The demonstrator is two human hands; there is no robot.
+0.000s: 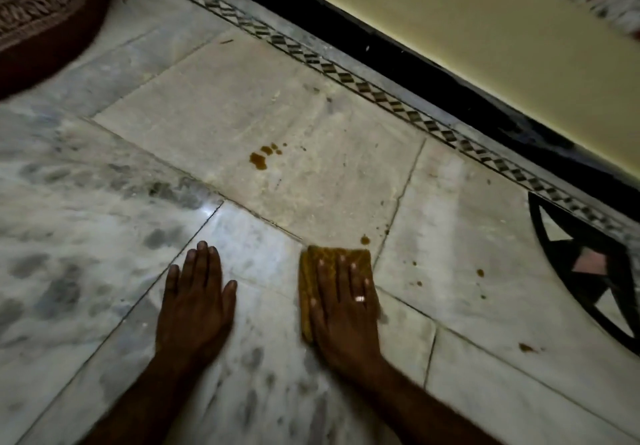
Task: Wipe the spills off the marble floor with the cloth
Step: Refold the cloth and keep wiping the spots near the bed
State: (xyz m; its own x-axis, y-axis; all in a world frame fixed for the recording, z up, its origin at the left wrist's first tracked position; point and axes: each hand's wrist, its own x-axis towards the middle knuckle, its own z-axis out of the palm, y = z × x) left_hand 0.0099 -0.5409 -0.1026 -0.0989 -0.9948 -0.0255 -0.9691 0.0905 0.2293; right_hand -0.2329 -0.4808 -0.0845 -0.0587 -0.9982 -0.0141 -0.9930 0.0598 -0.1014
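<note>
The right hand (pixel 343 302) lies flat on a yellow cloth (pixel 311 271), with its fingers straight and a little apart. It presses the cloth down on the marble floor (pixel 104 237). There is a ring (pixel 360 298) on one finger. The cloth is folded and pokes out past the fingertips and along the left side of the hand.

The left hand (pixel 195 302) lies flat on the bare floor, just beside the cloth but not touching it. Its fingers are straight and close together, and it holds nothing.

A small brown drop (pixel 364 239) sits on the floor just past the far edge of the cloth. A bigger brown spill (pixel 259 160), with little drops next to it, sits farther away on a paler tile. More small brown spots (pixel 480 272) lie to the right of the cloth.

A checked strip (pixel 346 77) runs along the floor next to a black border and a pale yellow wall (pixel 450 12). A red rug (pixel 41 12) is in the far left corner. A black pattern (pixel 588 271) is set in the floor at the right.
</note>
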